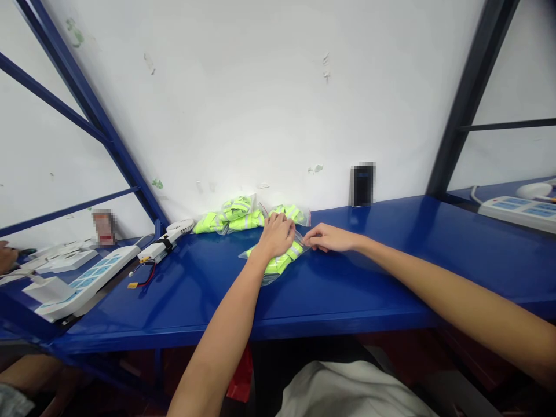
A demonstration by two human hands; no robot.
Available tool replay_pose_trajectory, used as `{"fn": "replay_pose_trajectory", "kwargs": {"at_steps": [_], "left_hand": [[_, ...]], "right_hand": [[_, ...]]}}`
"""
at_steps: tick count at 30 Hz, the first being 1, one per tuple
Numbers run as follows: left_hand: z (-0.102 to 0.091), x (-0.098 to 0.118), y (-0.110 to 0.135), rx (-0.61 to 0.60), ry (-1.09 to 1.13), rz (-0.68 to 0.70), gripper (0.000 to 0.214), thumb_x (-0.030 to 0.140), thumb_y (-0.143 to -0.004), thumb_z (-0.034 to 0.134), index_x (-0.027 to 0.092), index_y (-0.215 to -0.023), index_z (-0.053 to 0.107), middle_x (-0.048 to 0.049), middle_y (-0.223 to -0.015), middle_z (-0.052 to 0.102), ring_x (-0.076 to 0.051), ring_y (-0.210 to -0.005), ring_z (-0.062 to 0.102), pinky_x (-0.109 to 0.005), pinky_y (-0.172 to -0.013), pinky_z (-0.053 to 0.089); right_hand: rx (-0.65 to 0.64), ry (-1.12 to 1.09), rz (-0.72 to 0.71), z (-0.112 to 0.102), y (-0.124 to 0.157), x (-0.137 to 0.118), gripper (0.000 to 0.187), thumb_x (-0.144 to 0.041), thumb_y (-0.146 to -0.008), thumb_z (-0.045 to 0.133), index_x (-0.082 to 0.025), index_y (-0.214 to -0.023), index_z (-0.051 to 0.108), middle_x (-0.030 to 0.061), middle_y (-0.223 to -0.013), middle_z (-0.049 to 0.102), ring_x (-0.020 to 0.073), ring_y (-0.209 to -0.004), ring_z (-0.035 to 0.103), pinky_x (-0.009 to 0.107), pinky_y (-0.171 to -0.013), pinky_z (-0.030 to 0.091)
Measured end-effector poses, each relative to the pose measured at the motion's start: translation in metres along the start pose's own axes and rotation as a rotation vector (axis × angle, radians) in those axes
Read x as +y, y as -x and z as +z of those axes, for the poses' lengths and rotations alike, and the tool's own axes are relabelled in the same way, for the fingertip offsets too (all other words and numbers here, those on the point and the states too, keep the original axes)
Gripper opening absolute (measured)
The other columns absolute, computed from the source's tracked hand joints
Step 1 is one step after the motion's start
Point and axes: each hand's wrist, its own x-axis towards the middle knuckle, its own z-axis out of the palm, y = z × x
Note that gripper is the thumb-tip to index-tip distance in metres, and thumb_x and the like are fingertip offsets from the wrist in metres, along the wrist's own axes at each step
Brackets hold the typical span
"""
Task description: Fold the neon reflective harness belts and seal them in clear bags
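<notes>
A clear plastic bag [283, 263] with a folded fluorescent yellow, silver-striped reflective vest inside lies on the blue table [356, 289]. My left hand [277, 233] is over its upper part, with its fingers bent down onto the bag. At the bag's right edge, my right hand [326, 237] pinches the clear plastic between thumb and fingers. Just beyond my left hand is another bagged vest [290, 212], partly covered by that hand. More bagged vests [230, 216] lie piled against the wall on the left.
A white fan-like device [180, 227] and a battery lead with a yellow connector [141, 281] lie to the left. Beyond the blue frame is a power strip [98, 275]; another power strip [521, 209] is far right. A dark phone-like object [362, 185] leans on the wall. A co-worker's hand [7, 256] shows far left.
</notes>
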Motion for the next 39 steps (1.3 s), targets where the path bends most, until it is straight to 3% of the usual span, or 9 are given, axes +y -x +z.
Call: {"fn": "replay_pose_trajectory", "kwargs": {"at_steps": [5,10,15,20,28,34,39], "left_hand": [[0.001,0.0,0.0,0.012,-0.006,0.004,0.025,0.028,-0.093,0.038,0.02,-0.093,0.062,-0.0105,-0.104,0.056,-0.029,-0.105,0.045,-0.046,-0.091,0.037],[0.001,0.0,-0.001,0.011,-0.006,-0.023,0.021,0.026,-0.09,0.042,0.019,-0.094,0.061,-0.0112,-0.105,0.056,-0.03,-0.106,0.045,-0.046,-0.093,0.036],[0.002,0.001,-0.001,0.024,-0.034,-0.023,0.019,0.028,-0.088,0.045,0.02,-0.093,0.061,-0.011,-0.106,0.055,-0.03,-0.108,0.044,-0.046,-0.094,0.036],[0.002,0.0,0.0,0.048,-0.02,-0.009,0.017,0.028,-0.088,0.046,0.02,-0.091,0.06,-0.0106,-0.105,0.055,-0.029,-0.107,0.044,-0.046,-0.094,0.035],[0.004,0.001,-0.003,0.019,0.021,-0.023,0.025,0.028,-0.095,0.036,0.019,-0.094,0.059,-0.0091,-0.106,0.055,-0.027,-0.105,0.044,-0.043,-0.09,0.037],[0.006,0.001,-0.005,-0.028,0.059,-0.045,0.025,0.029,-0.096,0.035,0.019,-0.095,0.057,-0.0081,-0.106,0.054,-0.026,-0.103,0.044,-0.042,-0.088,0.038],[0.008,-0.002,-0.005,-0.045,0.066,-0.05,0.025,0.03,-0.096,0.034,0.02,-0.094,0.056,-0.0079,-0.106,0.054,-0.027,-0.103,0.043,-0.042,-0.087,0.039]], "right_hand": [[-0.018,-0.1,0.021,-0.005,-0.001,0.004,0.021,-0.037,-0.078,0.066,-0.016,-0.073,0.067,0.0042,-0.072,0.068,0.0161,-0.063,0.064,0.026,-0.058,0.048],[0.121,-0.332,0.079,-0.005,-0.001,0.01,0.036,-0.038,-0.07,0.077,-0.019,-0.065,0.047,0.003,-0.066,0.067,0.021,-0.073,0.07,0.031,-0.065,0.055],[0.063,-0.23,0.118,-0.001,-0.003,0.011,0.033,-0.048,-0.079,0.068,-0.015,-0.084,0.063,0.0064,-0.076,0.07,0.0117,-0.051,0.059,0.023,-0.046,0.044],[0.018,-0.162,0.077,0.001,-0.004,0.011,0.031,-0.044,-0.079,0.065,-0.014,-0.071,0.069,0.003,-0.064,0.065,0.0074,-0.046,0.044,0.021,-0.04,0.03],[0.081,-0.22,0.106,0.004,-0.003,0.009,0.024,-0.037,-0.079,0.065,-0.014,-0.07,0.065,0.0017,-0.062,0.06,0.0082,-0.047,0.046,0.021,-0.044,0.036],[0.18,-0.134,0.05,0.012,-0.008,0.012,0.03,-0.044,-0.086,0.055,-0.016,-0.079,0.061,-0.0005,-0.058,0.056,0.0107,-0.045,0.046,0.025,-0.047,0.037],[0.304,0.143,-0.113,0.02,-0.016,0.022,0.024,-0.037,-0.091,0.047,-0.017,-0.082,0.057,-0.0009,-0.064,0.054,0.0128,-0.056,0.048,0.025,-0.055,0.035]]}}
